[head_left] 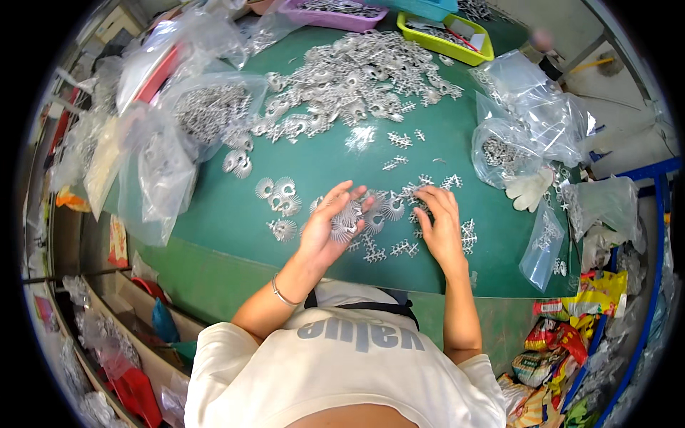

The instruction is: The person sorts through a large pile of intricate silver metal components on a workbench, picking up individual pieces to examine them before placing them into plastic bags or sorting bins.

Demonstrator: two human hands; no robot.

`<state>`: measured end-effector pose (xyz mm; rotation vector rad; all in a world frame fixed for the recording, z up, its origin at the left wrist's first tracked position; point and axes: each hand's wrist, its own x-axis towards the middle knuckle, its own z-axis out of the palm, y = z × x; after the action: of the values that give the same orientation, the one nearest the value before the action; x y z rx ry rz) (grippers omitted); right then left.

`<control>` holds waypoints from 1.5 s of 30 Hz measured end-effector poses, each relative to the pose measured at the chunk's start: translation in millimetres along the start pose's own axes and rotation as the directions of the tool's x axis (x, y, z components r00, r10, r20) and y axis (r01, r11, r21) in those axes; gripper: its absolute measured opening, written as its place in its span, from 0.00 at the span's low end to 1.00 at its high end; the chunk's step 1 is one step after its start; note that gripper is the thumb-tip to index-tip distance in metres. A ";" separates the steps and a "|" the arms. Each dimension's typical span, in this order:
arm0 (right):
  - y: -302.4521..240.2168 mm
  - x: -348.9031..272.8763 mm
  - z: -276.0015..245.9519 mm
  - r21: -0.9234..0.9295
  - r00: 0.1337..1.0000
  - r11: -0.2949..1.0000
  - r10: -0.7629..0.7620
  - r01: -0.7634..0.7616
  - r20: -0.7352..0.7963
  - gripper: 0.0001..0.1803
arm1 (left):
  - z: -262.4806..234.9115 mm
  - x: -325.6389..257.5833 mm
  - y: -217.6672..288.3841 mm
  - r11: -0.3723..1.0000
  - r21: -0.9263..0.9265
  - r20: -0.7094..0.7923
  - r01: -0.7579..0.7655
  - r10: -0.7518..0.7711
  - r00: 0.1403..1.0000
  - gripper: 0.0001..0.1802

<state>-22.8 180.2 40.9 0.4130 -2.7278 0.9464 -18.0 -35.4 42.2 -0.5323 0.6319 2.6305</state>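
Observation:
My left hand (325, 227) is turned partly palm-up and curls around a few shell-shaped silver metal pieces (345, 220). Beside its fingertips, another fan-ribbed shell piece (392, 207) lies on the green table. My right hand (441, 221) is lowered to the tabletop, thumb apart from the fingers, its fingertips at small branched, fishbone-like metal pieces (410, 191); I see nothing gripped in it. More branched pieces (372, 251) are scattered between the hands and by the right wrist. To the left of my left hand sits a loose group of shell pieces (284, 192).
A big heap of silver metal pieces (349, 78) covers the table's far middle. Clear plastic bags of pieces stand at left (214, 107) and right (499, 150), with a white glove (529, 189) beside the right one. Purple (335, 18) and yellow-green (457, 50) trays line the back.

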 end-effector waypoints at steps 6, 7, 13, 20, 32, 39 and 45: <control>-3.4 0.4 36.1 -0.228 0.980 0.957 -0.195 0.179 -0.050 0.14 | -34.5 -25.9 -7.3 0.986 -0.155 0.067 0.053 -0.043 0.997 0.13; -0.8 0.7 35.0 -0.195 0.976 0.962 -0.207 0.190 -0.070 0.13 | -39.8 -30.0 -8.8 0.979 -0.193 0.117 0.068 -0.046 0.992 0.12; -14.2 -14.0 10.8 0.634 0.929 0.697 0.357 -0.336 0.099 0.06 | -26.3 -45.9 -25.0 0.994 -0.077 0.047 0.081 -0.077 0.996 0.17; -57.9 -34.4 30.2 0.332 0.987 0.930 -0.151 0.157 -0.046 0.08 | -32.9 -57.0 -45.5 0.995 0.081 0.065 0.064 -0.069 0.995 0.19; -48.9 -51.9 42.0 0.474 0.996 0.876 0.066 -0.086 0.059 0.06 | -57.0 -100.4 164.6 0.398 0.222 -0.007 -0.890 0.913 0.407 0.07; -42.7 -61.4 41.8 0.476 0.987 0.866 0.157 -0.155 0.034 0.06 | -87.3 -43.5 305.7 0.160 0.641 0.074 -0.750 0.961 0.268 0.24; -13.1 -55.1 -3.1 0.425 0.978 0.886 0.209 -0.185 -0.011 0.07 | -41.7 -69.3 236.2 -0.394 0.695 0.437 -0.601 0.896 -0.082 0.13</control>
<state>33.5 182.7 34.3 0.1729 -2.5349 1.5905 -52.2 -269.9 120.7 -0.0812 3.4462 2.4877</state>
